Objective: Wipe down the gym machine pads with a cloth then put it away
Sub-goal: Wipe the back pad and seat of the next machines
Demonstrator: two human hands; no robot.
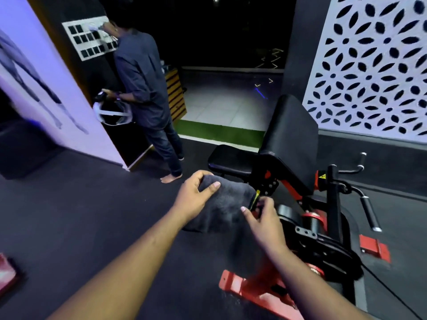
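Observation:
A dark grey cloth [221, 204] hangs in the air between my hands, in front of the gym machine. My left hand [196, 195] grips its upper left corner, thumb on top. My right hand [263, 218] pinches its right edge by a yellow-green tag. The machine's black seat pad [231, 161] and tall black back pad [291, 144] stand just behind the cloth, untouched. A round black leg roller pad [288, 215] sits right of my right hand.
The machine's red and black frame [254, 292] reaches toward me on the dark floor [92, 215], with chrome-tipped handles [369, 213] at right. A person [147, 98] stands at the back left holding a white headset. A patterned white wall panel [374, 65] is at right.

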